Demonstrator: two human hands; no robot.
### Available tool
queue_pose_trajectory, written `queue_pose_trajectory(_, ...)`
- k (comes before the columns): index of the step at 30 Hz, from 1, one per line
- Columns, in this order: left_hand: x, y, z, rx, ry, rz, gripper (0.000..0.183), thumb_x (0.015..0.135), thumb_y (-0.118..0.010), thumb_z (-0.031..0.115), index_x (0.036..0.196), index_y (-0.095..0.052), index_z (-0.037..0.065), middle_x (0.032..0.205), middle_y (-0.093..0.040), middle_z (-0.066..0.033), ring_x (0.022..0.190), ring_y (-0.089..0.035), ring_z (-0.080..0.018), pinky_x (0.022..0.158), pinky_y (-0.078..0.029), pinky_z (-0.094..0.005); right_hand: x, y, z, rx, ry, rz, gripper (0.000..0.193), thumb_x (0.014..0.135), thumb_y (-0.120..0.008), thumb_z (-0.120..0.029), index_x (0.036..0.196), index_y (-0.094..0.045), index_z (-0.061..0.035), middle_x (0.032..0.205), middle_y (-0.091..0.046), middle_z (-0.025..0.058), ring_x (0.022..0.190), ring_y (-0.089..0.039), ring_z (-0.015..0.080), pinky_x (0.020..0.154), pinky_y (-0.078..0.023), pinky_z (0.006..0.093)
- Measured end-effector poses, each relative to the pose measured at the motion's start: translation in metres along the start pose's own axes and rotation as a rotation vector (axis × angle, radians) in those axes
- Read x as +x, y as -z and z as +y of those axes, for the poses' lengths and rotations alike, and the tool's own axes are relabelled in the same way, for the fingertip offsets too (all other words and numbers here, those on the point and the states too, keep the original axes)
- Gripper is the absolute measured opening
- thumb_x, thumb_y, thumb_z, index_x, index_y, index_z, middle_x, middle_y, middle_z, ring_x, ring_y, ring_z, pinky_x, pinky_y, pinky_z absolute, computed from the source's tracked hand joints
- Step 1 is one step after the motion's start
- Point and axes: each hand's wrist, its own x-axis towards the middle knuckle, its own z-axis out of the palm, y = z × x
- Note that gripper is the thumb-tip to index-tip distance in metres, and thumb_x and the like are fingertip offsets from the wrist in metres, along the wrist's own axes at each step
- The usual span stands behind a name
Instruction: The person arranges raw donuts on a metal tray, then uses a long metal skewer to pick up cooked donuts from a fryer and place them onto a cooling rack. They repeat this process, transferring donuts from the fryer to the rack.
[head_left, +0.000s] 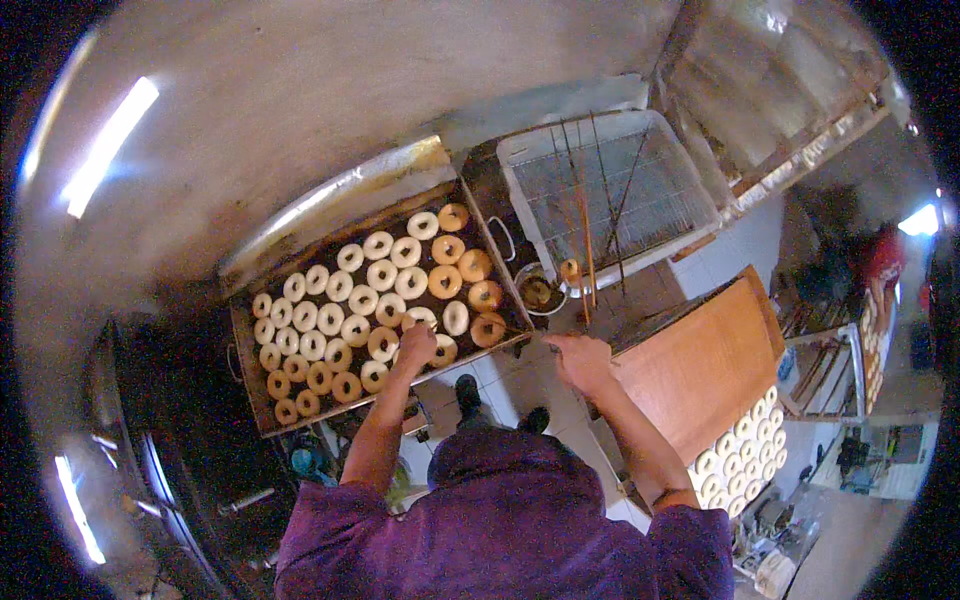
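A wide metal frying pan [385, 395] holds rows of ring doughnuts; most are pale, and those along its right side are golden brown [445, 281]. My left hand [418, 345] is over the pan's near right part, fingers curled at a pale doughnut [420, 316], which the hand partly hides. Just right of the pan's near corner, my right hand [583, 362] is raised with its index finger stretched toward the pan. No object shows in it, though its other fingers are hard to make out.
Behind right stands a pale tray with a wire rack [640, 180], with long thin sticks [585, 235] across it. A small pot [537, 290] sits beside the pan. To my right, a brown sheet [700, 365] lies by a board of pale doughnuts [740, 455]. Another person's arm [878, 295] appears far right.
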Motion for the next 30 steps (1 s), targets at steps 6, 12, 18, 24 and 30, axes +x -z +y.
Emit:
queue_pose_trajectory(6,-0.052,0.020,-0.003,0.057,-0.020,0.046,0.027,0.097,-0.055,0.022,0.105,-0.070,0.000,0.097,-0.070,-0.0270,0.093,-0.067,-0.0466,0.083,-0.053,-0.0558,-0.019,-0.021,0.020,0.203,-0.017,0.115,0.044,0.090,-0.060,-0.014,0.132,-0.067,-0.0251,0.093,-0.074,0.0188,0.081,-0.072,0.0413,0.076,-0.059,0.0520)
queue_pose_trajectory(12,-0.081,0.061,0.017,-0.095,0.294,0.134,0.027,0.099,-0.057,0.017,0.118,-0.067,0.000,0.107,-0.071,-0.0243,0.102,-0.067,-0.0444,0.088,-0.053,-0.0511,0.066,-0.071,-0.023,0.255,-0.072,0.270,0.055,0.087,-0.061,-0.008,0.140,-0.062,-0.0241,0.092,-0.073,0.0192,0.082,-0.072,0.0409,0.076,-0.060,0.0515)
queue_pose_trajectory(18,-0.006,0.064,0.007,-0.185,0.156,0.227,0.031,0.100,-0.053,0.013,0.126,-0.064,-0.001,0.105,-0.070,-0.0271,0.096,-0.067,-0.0462,0.083,-0.053,-0.0520,0.195,-0.103,-0.041,0.009,-0.096,0.113,0.043,0.090,-0.058,-0.013,0.130,-0.067,-0.0215,0.088,-0.073,0.0159,0.082,-0.073,0.0374,0.070,-0.060,0.0521)
queue_pose_trajectory(24,0.094,0.060,-0.048,-0.068,0.030,0.443,0.025,0.100,-0.053,0.014,0.113,-0.065,-0.004,0.105,-0.067,-0.0313,0.094,-0.066,-0.0485,0.080,-0.053,-0.0572,0.198,-0.076,-0.072,0.027,-0.169,0.081,0.041,0.090,-0.058,-0.016,0.130,-0.067,-0.0218,0.094,-0.073,0.0162,0.084,-0.074,0.0364,0.070,-0.060,0.0519)
queue_pose_trajectory(30,0.182,0.094,-0.052,-0.141,0.167,0.026,0.030,0.101,-0.052,0.016,0.117,-0.066,-0.005,0.106,-0.068,-0.0311,0.101,-0.066,-0.0477,0.087,-0.053,-0.0568,0.154,-0.079,-0.075,-0.009,-0.222,-0.123,0.049,0.089,-0.059,-0.017,0.137,-0.063,-0.0289,0.095,-0.073,0.0165,0.083,-0.072,0.0402,0.074,-0.060,0.0529)
